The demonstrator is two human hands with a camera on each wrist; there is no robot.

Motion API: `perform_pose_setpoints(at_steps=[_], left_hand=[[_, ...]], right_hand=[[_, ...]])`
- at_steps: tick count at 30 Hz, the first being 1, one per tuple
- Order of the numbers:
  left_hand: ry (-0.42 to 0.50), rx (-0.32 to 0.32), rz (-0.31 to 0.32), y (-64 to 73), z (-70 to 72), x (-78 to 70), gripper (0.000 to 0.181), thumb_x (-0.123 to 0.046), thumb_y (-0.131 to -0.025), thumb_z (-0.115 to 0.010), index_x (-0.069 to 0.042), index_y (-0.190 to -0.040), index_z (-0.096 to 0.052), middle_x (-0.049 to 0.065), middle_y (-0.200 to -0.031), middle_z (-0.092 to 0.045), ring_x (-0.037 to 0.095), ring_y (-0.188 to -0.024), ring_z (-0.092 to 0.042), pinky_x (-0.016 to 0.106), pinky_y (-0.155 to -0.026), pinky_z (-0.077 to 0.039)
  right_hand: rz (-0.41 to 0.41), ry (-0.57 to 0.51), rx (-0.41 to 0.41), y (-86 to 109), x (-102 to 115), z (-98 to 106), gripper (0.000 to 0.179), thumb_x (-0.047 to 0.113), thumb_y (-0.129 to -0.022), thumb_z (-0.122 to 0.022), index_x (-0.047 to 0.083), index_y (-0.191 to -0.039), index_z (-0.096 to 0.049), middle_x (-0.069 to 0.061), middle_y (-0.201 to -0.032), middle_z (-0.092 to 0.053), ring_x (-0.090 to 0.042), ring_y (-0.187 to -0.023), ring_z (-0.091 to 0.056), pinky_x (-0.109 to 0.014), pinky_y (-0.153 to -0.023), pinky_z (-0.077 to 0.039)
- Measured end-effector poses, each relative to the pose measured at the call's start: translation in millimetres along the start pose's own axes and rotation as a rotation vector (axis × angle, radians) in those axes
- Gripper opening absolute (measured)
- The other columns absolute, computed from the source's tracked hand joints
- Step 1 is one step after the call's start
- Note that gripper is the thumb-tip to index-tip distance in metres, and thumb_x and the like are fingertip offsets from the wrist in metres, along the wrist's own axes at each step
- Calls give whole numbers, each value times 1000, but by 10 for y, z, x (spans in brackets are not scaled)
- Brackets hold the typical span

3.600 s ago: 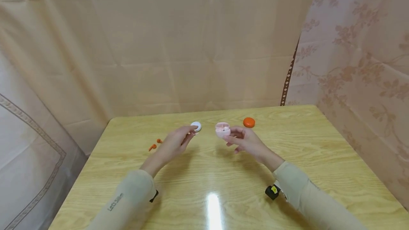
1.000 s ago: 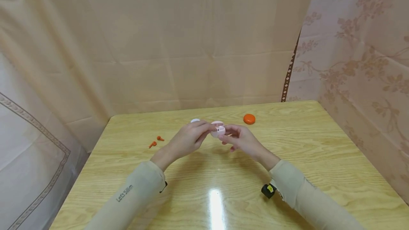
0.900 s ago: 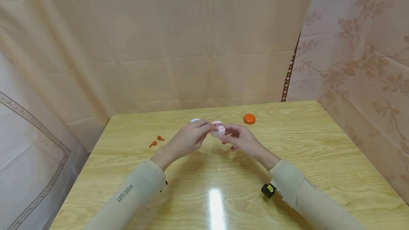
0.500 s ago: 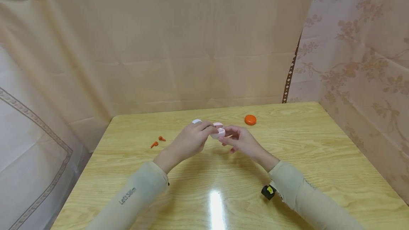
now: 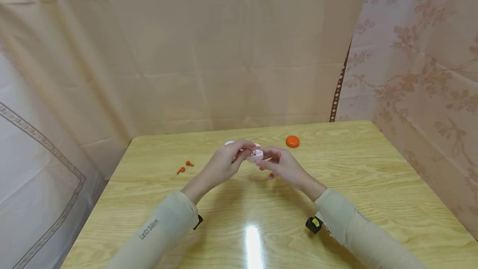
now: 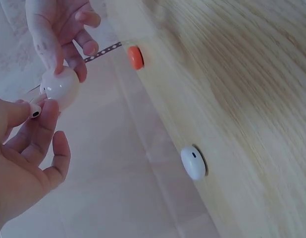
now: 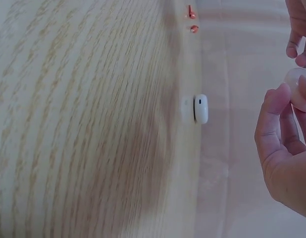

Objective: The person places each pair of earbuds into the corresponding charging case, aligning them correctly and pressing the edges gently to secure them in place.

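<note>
My right hand [image 5: 285,166] grips a pale pink earbud case [image 5: 255,158] by its side, lid open, held above the table. At its left, my left hand [image 5: 220,166] pinches a pale earbud [image 6: 35,112] between thumb and fingers, right at the case's opening. The left wrist view shows the earbud's dark oval spot and the rounded outside of the case. In the right wrist view, the right fingers [image 7: 278,101] curl about the case at the frame's edge. The case's inside is mostly hidden by the left fingers.
A white case [image 6: 193,162] sits behind the left hand near the table's far edge. An orange round case [image 5: 293,141] lies at the back right. Two orange earbuds [image 5: 181,170] lie on the wooden table [image 5: 358,169] at the left. Curtains hang behind and beside.
Over the last few seconds my left hand has come right from beside the white case to the pink case. Lately its fingers have shifted at the opening. The right hand keeps holding the case.
</note>
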State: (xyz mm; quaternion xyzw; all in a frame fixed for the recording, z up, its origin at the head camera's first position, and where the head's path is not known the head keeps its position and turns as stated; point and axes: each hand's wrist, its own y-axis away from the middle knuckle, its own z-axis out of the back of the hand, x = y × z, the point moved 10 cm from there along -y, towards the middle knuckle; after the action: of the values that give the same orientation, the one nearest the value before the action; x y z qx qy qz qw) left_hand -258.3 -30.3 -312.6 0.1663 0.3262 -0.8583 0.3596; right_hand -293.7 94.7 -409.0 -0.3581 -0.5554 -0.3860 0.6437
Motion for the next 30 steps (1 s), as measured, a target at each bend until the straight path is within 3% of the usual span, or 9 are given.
perform_pose_setpoints(at_steps=[3, 8, 14, 17, 23, 30], left_hand=[[75, -14, 73, 11, 6, 50, 18, -6, -103, -60, -8, -119, -67, 3, -114, -72, 13, -86, -66, 28, -72, -55], [166, -91, 190, 45, 31, 147, 13, -7, -101, -63, -7, -113, -67, 4, -108, -73, 16, -85, -68, 28, -71, -56], [226, -172, 252, 57, 51, 185, 15, -9, -98, -68, -5, -112, -67, 8, -107, -75, 21, -77, -71, 26, -59, -55], [240, -201, 259, 52, 67, 186, 18, -9, -97, -69, -4, -115, -67, 11, -107, -75, 22, -74, -72, 30, -55, -54], [217, -233, 227, 40, 96, 167, 18, -6, -96, -69, 0, -113, -67, 14, -107, -75, 22, -81, -74, 31, -67, -60], [161, -273, 214, 59, 137, 177, 21, -10, -94, -74, -1, -112, -69, 12, -95, -77, 20, -67, -72, 24, -57, -56]], right_hand=[[4, -1, 0, -4, -6, -6, 37, 26, -94, -76, 9, -126, -67, -11, -113, -69, -54, -103, -60, -33, -61, -57], [13, -5, 0, -16, -26, -16, 36, 26, -95, -74, 8, -125, -66, -11, -112, -69, -52, -101, -62, -32, -60, -56], [1, 3, -31, -23, -52, 13, 38, 26, -95, -74, 5, -126, -65, -11, -114, -69, -34, -95, -67, -33, -62, -57], [-12, -1, -45, -24, -56, 34, 39, 26, -95, -74, 5, -126, -65, -11, -115, -69, -31, -95, -67, -33, -64, -58], [-28, -17, -50, -31, -65, 38, 39, 28, -94, -75, 6, -126, -65, -10, -115, -69, -32, -97, -67, -34, -64, -58], [-18, -11, -46, -31, -65, 23, 39, 29, -93, -76, 7, -124, -66, -10, -114, -69, -32, -95, -67, -38, -66, -59]])
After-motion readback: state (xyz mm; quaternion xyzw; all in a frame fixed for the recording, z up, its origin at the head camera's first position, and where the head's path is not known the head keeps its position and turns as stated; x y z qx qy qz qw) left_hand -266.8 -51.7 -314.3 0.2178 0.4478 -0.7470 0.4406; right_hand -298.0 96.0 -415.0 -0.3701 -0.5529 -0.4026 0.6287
